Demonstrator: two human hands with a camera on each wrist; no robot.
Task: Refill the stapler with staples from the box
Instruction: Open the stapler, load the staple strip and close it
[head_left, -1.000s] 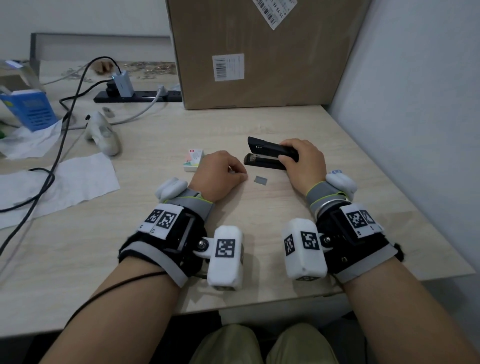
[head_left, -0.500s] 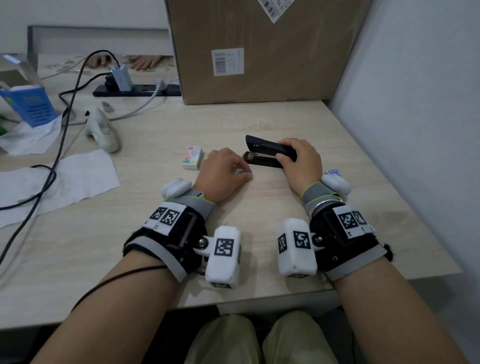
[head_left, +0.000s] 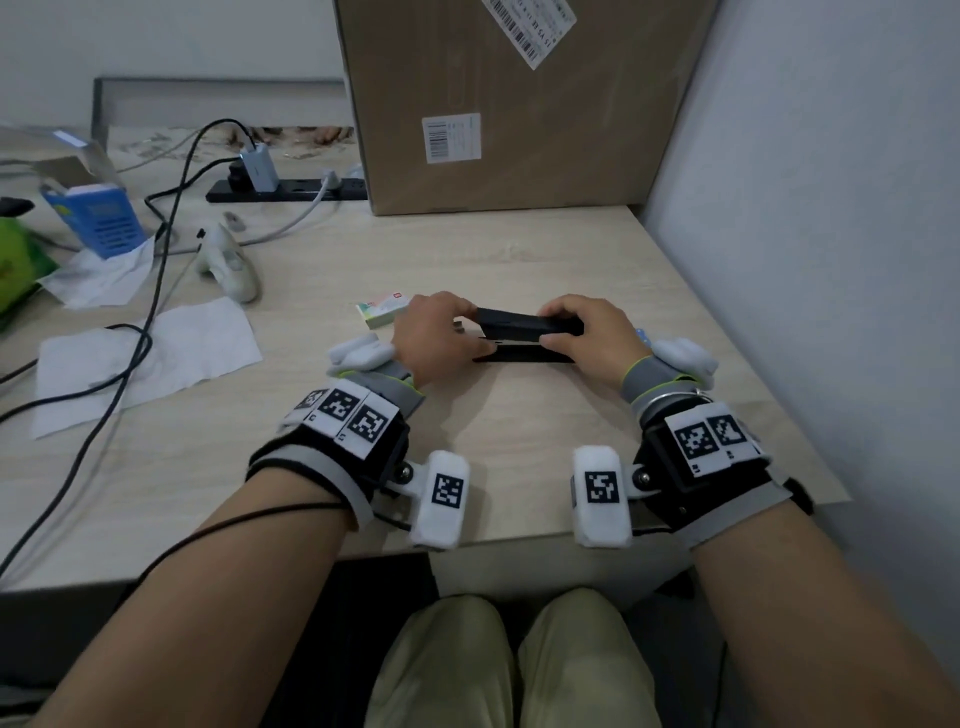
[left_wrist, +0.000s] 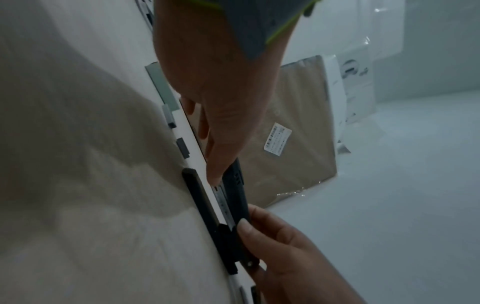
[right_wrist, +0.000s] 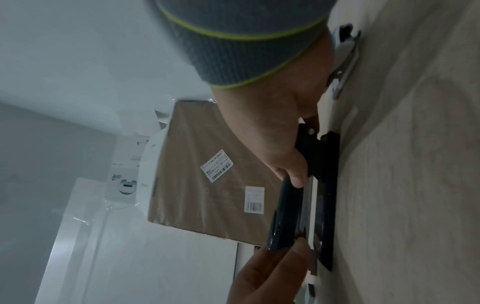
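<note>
The black stapler (head_left: 519, 328) lies on the wooden desk (head_left: 519, 431) with its top cover lifted off the base (head_left: 524, 357). My right hand (head_left: 584, 330) grips the cover near the hinge end, thumb under it (right_wrist: 296, 179). My left hand (head_left: 439, 332) is curled at the stapler's front end. Its thumb (left_wrist: 215, 170) presses by the metal magazine (left_wrist: 221, 197), and a small grey staple strip (head_left: 457, 326) shows at its fingers. Just left of that hand lies the small staple box (head_left: 382, 306).
A large cardboard box (head_left: 509, 104) stands behind the stapler and a wall (head_left: 805, 208) runs close on the right. To the left lie a white controller (head_left: 228, 262), tissue sheets (head_left: 145, 353), black cables (head_left: 156, 291), a power strip (head_left: 291, 189) and a blue box (head_left: 98, 218).
My left hand covered the grey staple strip on the desk, then moved right and up to the stapler's front end. The strip is gone from the desk. The right hand kept holding the stapler.
</note>
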